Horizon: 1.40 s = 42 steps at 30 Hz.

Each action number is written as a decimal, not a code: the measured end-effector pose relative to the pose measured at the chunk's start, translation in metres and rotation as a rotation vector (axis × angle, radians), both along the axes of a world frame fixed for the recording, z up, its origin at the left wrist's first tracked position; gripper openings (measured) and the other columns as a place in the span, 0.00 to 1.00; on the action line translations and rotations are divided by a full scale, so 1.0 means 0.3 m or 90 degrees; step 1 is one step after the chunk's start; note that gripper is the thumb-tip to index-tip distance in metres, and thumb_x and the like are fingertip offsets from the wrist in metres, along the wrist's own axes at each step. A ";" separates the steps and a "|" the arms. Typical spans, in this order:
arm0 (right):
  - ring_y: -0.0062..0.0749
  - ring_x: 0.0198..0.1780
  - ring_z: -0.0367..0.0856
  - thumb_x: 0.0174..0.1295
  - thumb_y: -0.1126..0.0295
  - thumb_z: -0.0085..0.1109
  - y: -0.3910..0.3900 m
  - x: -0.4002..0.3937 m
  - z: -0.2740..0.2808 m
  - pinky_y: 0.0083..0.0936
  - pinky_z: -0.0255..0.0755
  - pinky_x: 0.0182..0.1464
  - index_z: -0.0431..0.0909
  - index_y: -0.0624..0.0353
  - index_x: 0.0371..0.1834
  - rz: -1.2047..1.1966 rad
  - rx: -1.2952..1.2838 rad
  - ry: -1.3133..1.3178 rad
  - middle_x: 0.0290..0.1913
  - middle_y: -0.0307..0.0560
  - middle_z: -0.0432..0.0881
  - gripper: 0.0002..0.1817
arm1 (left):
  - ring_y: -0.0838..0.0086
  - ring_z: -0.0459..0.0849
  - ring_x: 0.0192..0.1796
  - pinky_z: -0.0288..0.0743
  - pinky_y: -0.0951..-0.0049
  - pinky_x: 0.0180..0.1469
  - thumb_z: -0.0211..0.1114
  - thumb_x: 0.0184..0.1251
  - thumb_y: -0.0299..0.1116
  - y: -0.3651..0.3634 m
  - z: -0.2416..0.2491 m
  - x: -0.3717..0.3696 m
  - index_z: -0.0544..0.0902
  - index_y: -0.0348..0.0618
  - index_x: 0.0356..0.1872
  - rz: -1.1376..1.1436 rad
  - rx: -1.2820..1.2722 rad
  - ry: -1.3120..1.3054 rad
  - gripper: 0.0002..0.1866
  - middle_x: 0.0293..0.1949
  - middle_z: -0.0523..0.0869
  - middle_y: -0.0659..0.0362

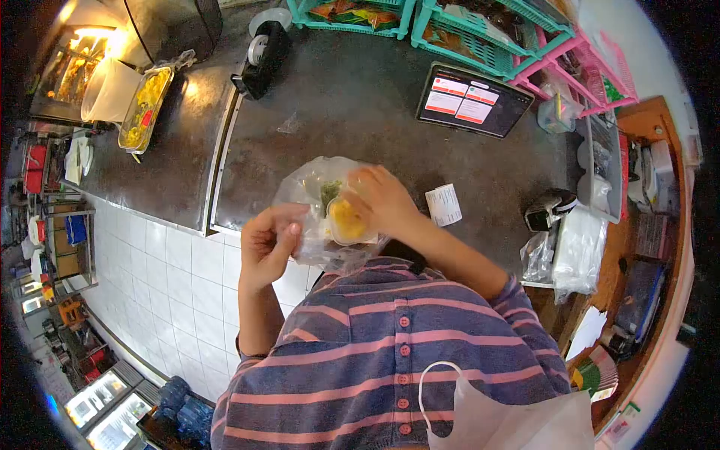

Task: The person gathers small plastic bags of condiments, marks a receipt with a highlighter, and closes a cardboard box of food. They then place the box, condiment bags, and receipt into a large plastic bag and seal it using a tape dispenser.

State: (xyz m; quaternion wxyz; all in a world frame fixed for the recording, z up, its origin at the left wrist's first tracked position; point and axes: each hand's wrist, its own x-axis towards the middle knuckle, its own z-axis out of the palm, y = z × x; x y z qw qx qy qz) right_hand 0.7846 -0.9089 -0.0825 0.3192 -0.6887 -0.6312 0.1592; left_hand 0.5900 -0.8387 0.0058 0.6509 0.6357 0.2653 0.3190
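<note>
In front of my chest is a clear plastic bag [300, 187], held up by its side. Inside or behind its film shows a small tub of yellow food [346, 221], with something green and leafy [330, 192] beside it. My left hand [271, 244] is closed on the bag's left side, fingers curled and thumb up. My right hand [381, 201] is at the bag's right side, over the tub's edge, its fingers bent and slightly blurred. Whether its fingertips grip the tub or only the film is hard to make out.
A paper receipt [443, 205] lies right of my hands. Beyond are a tablet [475, 100], teal baskets [457, 46] and a black tape dispenser [264, 61]. A tray of yellow food [145, 109] sits left; plastic bags [580, 247] are stacked right. The dark counter [330, 112] ends near my body.
</note>
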 end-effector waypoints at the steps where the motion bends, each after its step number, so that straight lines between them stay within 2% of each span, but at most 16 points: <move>1: 0.49 0.41 0.74 0.48 0.54 0.59 0.047 -0.011 -0.011 0.37 0.67 0.45 0.77 0.56 0.37 -0.058 -0.071 -0.066 0.38 0.54 0.77 0.19 | 0.88 0.67 0.18 0.59 0.87 0.20 0.54 0.62 0.24 -0.004 0.006 0.007 0.77 0.35 0.42 -0.010 0.005 0.008 0.09 0.19 0.74 0.66; 2: 0.51 0.40 0.75 0.48 0.53 0.59 0.084 -0.013 -0.023 0.37 0.68 0.44 0.77 0.57 0.37 -0.116 -0.142 -0.132 0.39 0.56 0.78 0.20 | 0.88 0.67 0.18 0.59 0.87 0.20 0.54 0.62 0.24 -0.006 0.013 0.017 0.77 0.35 0.42 -0.020 0.011 0.017 0.09 0.18 0.74 0.66; 5: 0.52 0.38 0.77 0.47 0.52 0.60 0.160 0.011 -0.083 0.37 0.70 0.40 0.75 0.60 0.40 -0.056 -0.213 0.047 0.39 0.58 0.78 0.24 | 0.87 0.68 0.18 0.60 0.87 0.21 0.53 0.62 0.23 -0.001 0.021 0.044 0.77 0.35 0.42 -0.019 0.035 0.028 0.09 0.17 0.73 0.67; 8: 0.45 0.37 0.78 0.46 0.55 0.62 0.193 0.051 -0.076 0.32 0.71 0.39 0.72 0.61 0.42 0.036 -0.218 0.115 0.37 0.57 0.79 0.25 | 0.87 0.68 0.18 0.60 0.87 0.20 0.53 0.63 0.24 0.008 0.010 0.051 0.77 0.36 0.43 0.022 0.024 0.018 0.09 0.17 0.73 0.67; 14: 0.30 0.37 0.79 0.44 0.70 0.65 0.180 0.008 -0.047 0.26 0.71 0.40 0.72 0.58 0.40 0.051 -0.124 0.510 0.38 0.44 0.79 0.19 | 0.88 0.67 0.18 0.58 0.87 0.20 0.53 0.63 0.25 0.021 -0.003 0.071 0.73 0.36 0.49 0.106 0.011 0.024 0.13 0.16 0.71 0.68; 18: 0.36 0.40 0.76 0.46 0.77 0.58 0.156 -0.053 0.108 0.29 0.68 0.43 0.73 0.57 0.35 0.225 0.098 0.319 0.34 0.43 0.77 0.11 | 0.88 0.66 0.17 0.58 0.87 0.19 0.53 0.63 0.24 0.031 0.033 0.065 0.72 0.36 0.51 0.138 -0.002 0.031 0.15 0.15 0.71 0.68; 21: 0.39 0.40 0.76 0.46 0.77 0.57 0.268 -0.057 -0.050 0.30 0.67 0.42 0.76 0.57 0.30 0.413 0.150 0.114 0.33 0.44 0.78 0.07 | 0.88 0.66 0.17 0.58 0.87 0.19 0.54 0.63 0.24 0.041 0.044 0.032 0.71 0.35 0.51 0.116 0.027 0.056 0.15 0.15 0.71 0.68; 22: 0.41 0.40 0.76 0.49 0.75 0.54 0.300 -0.072 -0.030 0.33 0.67 0.40 0.78 0.57 0.27 0.453 0.022 0.028 0.33 0.46 0.80 0.04 | 0.88 0.66 0.17 0.58 0.87 0.19 0.54 0.63 0.24 0.039 0.048 0.024 0.71 0.34 0.51 0.103 0.033 0.061 0.15 0.15 0.71 0.68; 25: 0.43 0.37 0.76 0.51 0.72 0.50 0.312 -0.100 0.023 0.36 0.68 0.40 0.79 0.57 0.32 0.515 -0.219 0.220 0.31 0.50 0.80 0.08 | 0.88 0.66 0.17 0.59 0.87 0.19 0.53 0.63 0.24 0.038 0.056 0.016 0.72 0.34 0.50 0.087 0.032 0.062 0.15 0.15 0.71 0.67; 28: 0.43 0.37 0.77 0.53 0.71 0.49 0.326 -0.116 0.022 0.36 0.69 0.39 0.78 0.59 0.34 0.515 -0.225 0.135 0.33 0.52 0.79 0.09 | 0.88 0.66 0.17 0.59 0.87 0.19 0.53 0.63 0.24 0.030 0.054 0.019 0.71 0.34 0.50 0.098 0.012 0.059 0.15 0.15 0.72 0.67; 31: 0.38 0.39 0.78 0.52 0.72 0.51 0.300 -0.119 -0.005 0.31 0.70 0.38 0.78 0.59 0.36 0.387 -0.262 -0.073 0.34 0.52 0.80 0.09 | 0.87 0.67 0.18 0.60 0.87 0.21 0.55 0.61 0.24 0.020 0.060 0.014 0.71 0.32 0.51 0.092 -0.008 0.018 0.16 0.17 0.73 0.67; 33: 0.36 0.40 0.79 0.51 0.74 0.53 0.219 -0.050 0.059 0.27 0.71 0.39 0.77 0.60 0.37 0.337 -0.254 0.153 0.34 0.50 0.80 0.10 | 0.85 0.70 0.23 0.63 0.87 0.26 0.59 0.58 0.25 0.012 0.064 -0.002 0.69 0.31 0.52 0.087 -0.018 -0.027 0.20 0.21 0.75 0.66; 35: 0.35 0.36 0.78 0.52 0.75 0.54 0.082 0.078 0.154 0.27 0.71 0.38 0.76 0.59 0.40 0.308 -0.030 0.305 0.32 0.48 0.79 0.11 | 0.83 0.74 0.29 0.67 0.85 0.33 0.63 0.53 0.25 -0.001 0.073 -0.014 0.67 0.30 0.54 0.077 -0.016 -0.053 0.26 0.25 0.77 0.63; 37: 0.35 0.30 0.76 0.53 0.70 0.57 -0.055 0.134 0.044 0.26 0.71 0.35 0.76 0.60 0.39 -0.088 0.167 0.292 0.29 0.46 0.78 0.11 | 0.79 0.76 0.37 0.68 0.83 0.39 0.66 0.47 0.24 -0.008 0.072 -0.018 0.65 0.30 0.56 0.029 -0.047 -0.089 0.32 0.31 0.79 0.60; 39: 0.33 0.27 0.75 0.52 0.68 0.59 -0.129 0.098 -0.109 0.26 0.70 0.33 0.75 0.61 0.35 -0.185 0.165 0.196 0.27 0.46 0.77 0.10 | 0.76 0.76 0.45 0.67 0.80 0.45 0.69 0.42 0.24 -0.014 0.062 -0.018 0.62 0.30 0.59 -0.068 -0.120 -0.135 0.38 0.38 0.80 0.56; 42: 0.32 0.25 0.73 0.51 0.65 0.61 -0.222 0.102 -0.138 0.25 0.67 0.30 0.74 0.63 0.31 -0.224 -0.096 0.192 0.24 0.47 0.75 0.12 | 0.69 0.73 0.52 0.64 0.70 0.55 0.68 0.44 0.24 -0.006 -0.017 0.026 0.53 0.34 0.63 -0.161 -0.093 -0.010 0.43 0.54 0.71 0.51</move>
